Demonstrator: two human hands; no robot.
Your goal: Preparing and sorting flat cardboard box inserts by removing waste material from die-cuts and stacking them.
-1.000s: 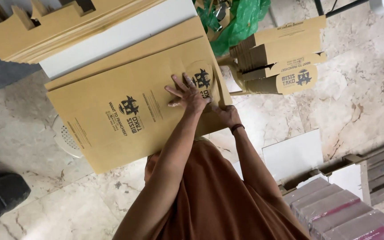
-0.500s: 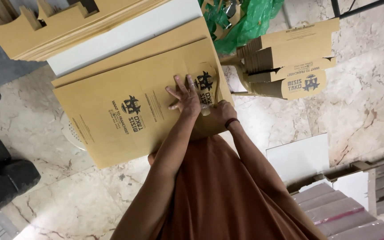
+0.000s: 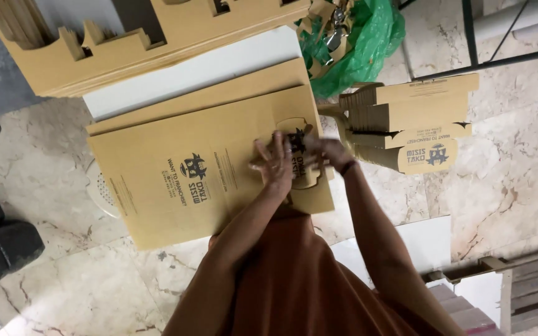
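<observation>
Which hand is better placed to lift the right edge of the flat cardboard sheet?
Probably the right hand: it is at the right edge of the flat cardboard sheet, so it could grip there. The left hand lies flat with spread fingers further in on the sheet.
</observation>
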